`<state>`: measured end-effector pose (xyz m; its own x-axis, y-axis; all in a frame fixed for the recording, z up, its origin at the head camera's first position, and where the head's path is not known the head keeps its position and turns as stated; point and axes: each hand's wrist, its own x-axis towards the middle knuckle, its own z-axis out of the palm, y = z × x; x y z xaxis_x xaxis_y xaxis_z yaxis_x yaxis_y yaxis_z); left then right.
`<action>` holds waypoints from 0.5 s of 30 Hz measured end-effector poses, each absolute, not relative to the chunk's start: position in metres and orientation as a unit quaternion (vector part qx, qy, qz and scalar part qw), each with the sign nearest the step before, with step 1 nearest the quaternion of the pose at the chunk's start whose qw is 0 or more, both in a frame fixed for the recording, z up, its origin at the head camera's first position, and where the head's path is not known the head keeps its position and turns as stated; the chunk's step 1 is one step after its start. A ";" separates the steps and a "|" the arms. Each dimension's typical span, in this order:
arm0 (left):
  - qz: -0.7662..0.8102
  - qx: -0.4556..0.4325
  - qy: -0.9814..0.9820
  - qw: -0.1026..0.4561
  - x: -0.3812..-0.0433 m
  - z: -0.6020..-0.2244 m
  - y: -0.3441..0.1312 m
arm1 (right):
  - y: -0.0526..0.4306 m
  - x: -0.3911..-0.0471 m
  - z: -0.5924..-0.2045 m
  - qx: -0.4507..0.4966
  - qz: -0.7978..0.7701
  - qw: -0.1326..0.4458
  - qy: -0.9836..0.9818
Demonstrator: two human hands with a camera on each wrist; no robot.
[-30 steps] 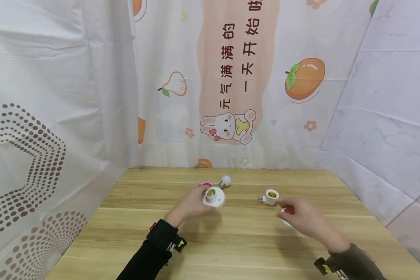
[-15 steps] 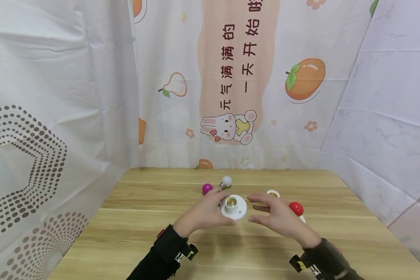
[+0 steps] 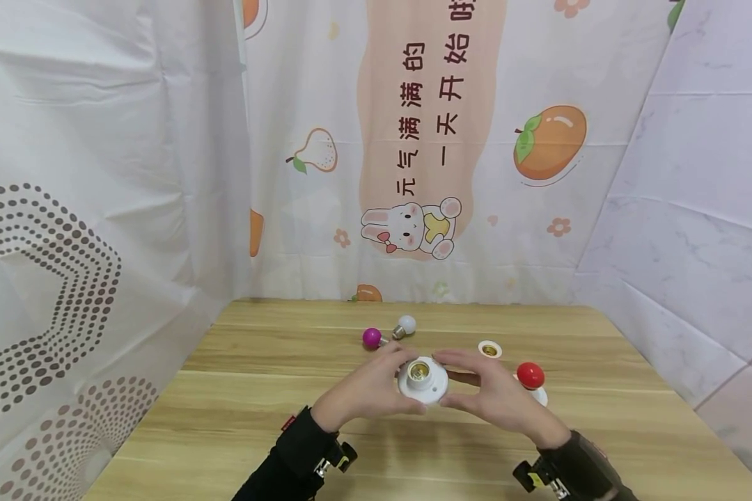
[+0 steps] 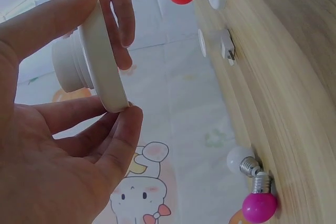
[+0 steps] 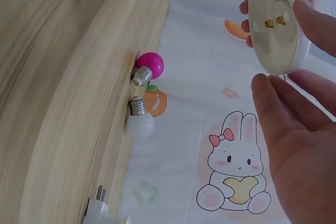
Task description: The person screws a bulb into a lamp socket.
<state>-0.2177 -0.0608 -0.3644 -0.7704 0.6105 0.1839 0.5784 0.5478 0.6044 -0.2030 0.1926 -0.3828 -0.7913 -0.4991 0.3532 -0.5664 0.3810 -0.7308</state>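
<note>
A white round lamp holder (image 3: 435, 391) with a brass-threaded socket is held up over the table between both hands. My left hand (image 3: 376, 386) grips its left rim, thumb on the near side and fingers on the far side. At the right rim, my right hand (image 3: 494, 393) holds it between thumb and fingers. In the right wrist view, the holder's hollow underside (image 5: 270, 45) shows two brass terminals. Just right of my right hand, a red bulb (image 3: 530, 376) stands in another white round holder (image 3: 539, 396), partly hidden by that bulb.
On the wooden table (image 3: 238, 390), a magenta bulb (image 3: 372, 338) and a white bulb (image 3: 406, 324) lie behind my left hand. A white plug-in lamp socket (image 3: 490, 349), partly hidden by my right hand, sits beyond it. A printed curtain (image 3: 313, 229) hangs along the back edge.
My left hand has carried the lamp holder rightward. My right hand has left the red bulb and its holder, moved left, and taken the held lamp holder's right rim.
</note>
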 end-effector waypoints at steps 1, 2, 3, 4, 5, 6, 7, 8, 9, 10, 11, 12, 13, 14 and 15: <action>0.336 0.337 0.879 0.025 -0.218 -0.365 -0.061 | 0.192 -0.203 -0.383 0.321 0.456 0.039 -0.829; 0.338 0.336 0.879 0.025 -0.217 -0.365 -0.062 | 0.192 -0.203 -0.384 0.321 0.457 0.041 -0.829; 0.341 0.335 0.878 0.024 -0.218 -0.365 -0.062 | 0.192 -0.203 -0.384 0.320 0.459 0.043 -0.828; 0.346 0.334 0.876 0.022 -0.218 -0.365 -0.063 | 0.191 -0.203 -0.384 0.319 0.461 0.044 -0.827; 0.353 0.333 0.874 0.021 -0.218 -0.365 -0.063 | 0.191 -0.203 -0.384 0.317 0.463 0.047 -0.826; 0.360 0.332 0.872 0.019 -0.218 -0.364 -0.064 | 0.190 -0.202 -0.384 0.315 0.465 0.049 -0.826; 0.369 0.333 0.868 0.016 -0.218 -0.364 -0.065 | 0.189 -0.202 -0.384 0.312 0.470 0.049 -0.824; 0.380 0.335 0.862 0.013 -0.218 -0.365 -0.066 | 0.189 -0.202 -0.384 0.309 0.478 0.048 -0.821; 0.393 0.338 0.855 0.009 -0.219 -0.365 -0.067 | 0.188 -0.202 -0.384 0.306 0.487 0.044 -0.817; 0.406 0.342 0.848 0.005 -0.219 -0.364 -0.067 | 0.188 -0.201 -0.384 0.303 0.495 0.041 -0.813; 0.419 0.343 0.841 0.002 -0.220 -0.365 -0.068 | 0.187 -0.201 -0.384 0.299 0.503 0.038 -0.810; 0.434 0.344 0.833 -0.002 -0.220 -0.365 -0.068 | 0.186 -0.201 -0.384 0.294 0.513 0.033 -0.806; 0.451 0.344 0.823 -0.004 -0.221 -0.366 -0.068 | 0.186 -0.201 -0.385 0.287 0.525 0.028 -0.801; 0.469 0.343 0.814 -0.004 -0.222 -0.367 -0.068 | 0.185 -0.200 -0.385 0.278 0.533 0.024 -0.798; 0.487 0.339 0.805 -0.004 -0.223 -0.368 -0.067 | 0.183 -0.200 -0.384 0.270 0.542 0.020 -0.796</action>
<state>-0.2225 -0.0674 -0.3677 -0.7696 0.5423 0.3370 0.5499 0.2948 0.7815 -0.2000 0.1833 -0.3844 -0.8531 -0.4086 0.3245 -0.4516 0.2667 -0.8514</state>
